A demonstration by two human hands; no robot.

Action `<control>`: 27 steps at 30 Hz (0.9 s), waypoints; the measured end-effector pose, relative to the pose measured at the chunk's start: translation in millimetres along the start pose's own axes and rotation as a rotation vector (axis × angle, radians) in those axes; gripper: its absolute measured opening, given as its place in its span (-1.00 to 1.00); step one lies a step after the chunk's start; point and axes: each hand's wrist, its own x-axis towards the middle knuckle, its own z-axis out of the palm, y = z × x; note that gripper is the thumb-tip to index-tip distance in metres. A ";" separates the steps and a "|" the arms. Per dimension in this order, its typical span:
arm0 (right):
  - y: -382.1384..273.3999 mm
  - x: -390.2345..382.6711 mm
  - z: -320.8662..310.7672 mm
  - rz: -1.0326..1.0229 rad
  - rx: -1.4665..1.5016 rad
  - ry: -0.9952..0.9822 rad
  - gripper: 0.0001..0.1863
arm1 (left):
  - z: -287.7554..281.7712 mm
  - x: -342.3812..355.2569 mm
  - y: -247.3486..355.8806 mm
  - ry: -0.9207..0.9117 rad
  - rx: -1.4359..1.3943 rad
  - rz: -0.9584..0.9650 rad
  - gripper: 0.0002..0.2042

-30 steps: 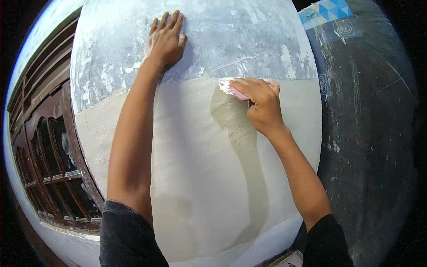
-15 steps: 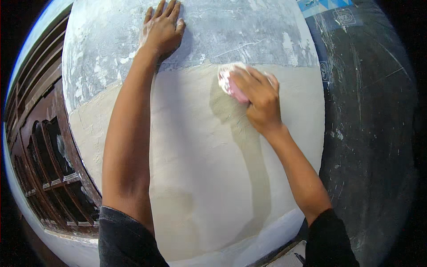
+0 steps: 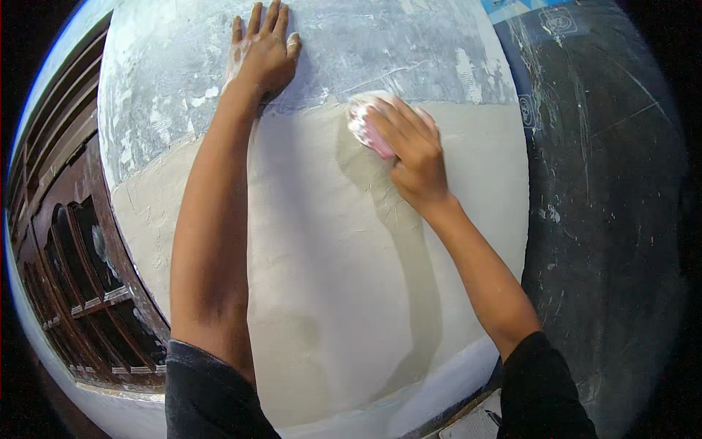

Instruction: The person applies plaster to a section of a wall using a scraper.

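Note:
Spread flat with fingers apart, my left hand [image 3: 265, 55] presses on the grey, patchy upper part of the wall [image 3: 380, 47]. My right hand [image 3: 417, 150] grips a pink sponge [image 3: 379, 143] whose left edge is coated in white paste. The sponge lies against the cream-coloured lower coat [image 3: 322, 219], just under its border with the grey area. A darker, damp-looking band [image 3: 420, 293] runs from below the sponge down toward the wall's base. My fingers and the sponge are slightly blurred, and the fingertips of the right hand are partly hidden.
At the left is a dark brown wooden window frame [image 3: 110, 296] with slats and bars. A dark, scratched sheet [image 3: 607, 219] hangs along the right, with a blue strip [image 3: 523, 9] at its top. Below, near my right sleeve, lies a pale flat object [image 3: 475, 421].
My right hand has shifted the sponge a little left and up over the wall. The left hand stays planted in its place, while the whole view has shifted slightly.

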 end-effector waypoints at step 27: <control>10.9 -39.9 -29.0 0.078 0.009 0.032 -0.47 | 10.5 -2.0 -0.7 0.085 0.376 0.071 -0.45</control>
